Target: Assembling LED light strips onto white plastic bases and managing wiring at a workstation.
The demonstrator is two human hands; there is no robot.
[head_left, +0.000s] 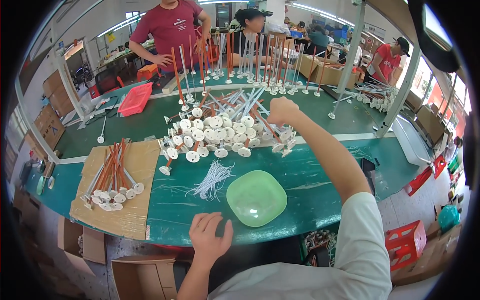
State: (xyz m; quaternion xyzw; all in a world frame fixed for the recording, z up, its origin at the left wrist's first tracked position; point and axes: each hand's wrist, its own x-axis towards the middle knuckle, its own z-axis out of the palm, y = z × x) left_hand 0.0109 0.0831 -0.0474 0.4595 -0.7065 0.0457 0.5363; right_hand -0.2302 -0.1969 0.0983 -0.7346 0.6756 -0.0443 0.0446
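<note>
My right hand is stretched far forward with its fingers curled closed, beside a big pile of rods with round white end discs. Orange and silvery-grey rods run back from the discs; whether my fingers grip one is hidden. My left hand hovers at the table's near edge, fingers loosely bent and thumb apart, with nothing visible in it. Just beyond it lie a bundle of thin white strips and a light green rounded-square dish.
A cardboard sheet on the left bears a smaller bunch of disc-ended rods. Several rods stand upright across the far side. A red basket lies far left. Other people are beyond the table; an upright metal post rises right.
</note>
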